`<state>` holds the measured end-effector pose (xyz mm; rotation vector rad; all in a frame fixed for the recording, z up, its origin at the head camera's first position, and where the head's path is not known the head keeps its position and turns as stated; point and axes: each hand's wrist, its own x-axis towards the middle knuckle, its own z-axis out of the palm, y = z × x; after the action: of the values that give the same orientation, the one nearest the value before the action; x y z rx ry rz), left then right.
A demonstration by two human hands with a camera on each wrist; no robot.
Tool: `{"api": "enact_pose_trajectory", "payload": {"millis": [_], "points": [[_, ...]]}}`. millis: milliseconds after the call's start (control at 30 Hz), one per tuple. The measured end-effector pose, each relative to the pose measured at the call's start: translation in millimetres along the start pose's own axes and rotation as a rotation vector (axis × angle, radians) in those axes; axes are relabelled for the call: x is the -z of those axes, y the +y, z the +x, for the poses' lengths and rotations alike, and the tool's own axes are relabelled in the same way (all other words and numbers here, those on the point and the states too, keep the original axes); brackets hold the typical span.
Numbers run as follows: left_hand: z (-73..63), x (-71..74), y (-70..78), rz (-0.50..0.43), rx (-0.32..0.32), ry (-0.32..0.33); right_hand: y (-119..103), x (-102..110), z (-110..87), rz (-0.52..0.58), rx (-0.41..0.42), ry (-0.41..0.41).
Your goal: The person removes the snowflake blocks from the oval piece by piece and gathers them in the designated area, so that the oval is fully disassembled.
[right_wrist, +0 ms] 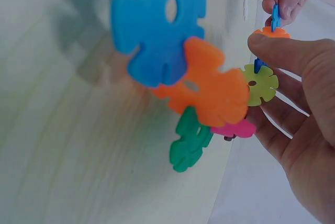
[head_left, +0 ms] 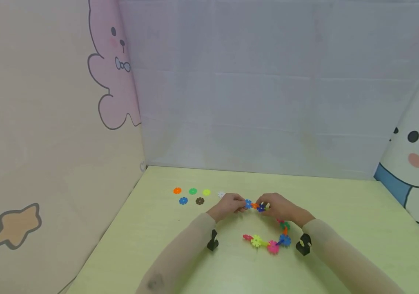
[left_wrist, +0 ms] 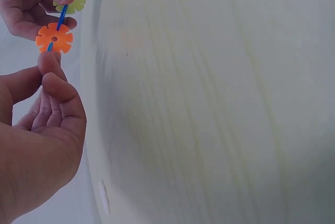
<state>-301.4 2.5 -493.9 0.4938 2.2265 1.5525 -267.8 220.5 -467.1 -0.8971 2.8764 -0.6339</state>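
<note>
A chain of notched plastic flower discs is strung between both hands above the table. My left hand (head_left: 228,203) pinches the light blue disc (head_left: 248,203) at its end between thumb and index finger. Slotted into that is an orange disc (left_wrist: 63,36), followed by a dark blue disc (head_left: 261,208). My right hand (head_left: 279,205) holds the chain around the dark blue disc and a yellow-green disc (right_wrist: 265,82). Past this hand, the chain bends through pink, green (right_wrist: 183,145) and orange pieces to a blue disc (head_left: 285,240), ending at a red disc (head_left: 247,237).
Loose discs lie at the back left: orange (head_left: 177,190), green (head_left: 192,191), yellow (head_left: 206,192), blue (head_left: 183,200), brown (head_left: 200,201), and white (head_left: 221,194) close behind the left hand. Cloth walls (head_left: 253,90) stand behind and beside the pale table (head_left: 139,245).
</note>
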Motion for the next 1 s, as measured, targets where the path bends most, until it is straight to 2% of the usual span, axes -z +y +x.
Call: {"api": "enact_pose_trajectory", "payload": {"millis": [233, 433, 833, 1000], "points": [[3.4, -2.8, 3.1, -0.026, 0.032, 0.004, 1.3, -0.4, -0.1, -0.005, 0.025, 0.003], [5.7, -2.4, 0.1, -0.034, 0.022, -0.019, 1.1, -2.1, 2.6, -0.010, 0.040, 0.016], [6.5, -6.2, 1.0, -0.097, 0.055, 0.037, -1.4, 0.2, 4.0, -0.015, 0.040, 0.003], [5.4, -7.7, 4.5, -0.074, 0.044, 0.073, -2.4, 1.4, 4.7, -0.013, 0.039, -0.002]]}}
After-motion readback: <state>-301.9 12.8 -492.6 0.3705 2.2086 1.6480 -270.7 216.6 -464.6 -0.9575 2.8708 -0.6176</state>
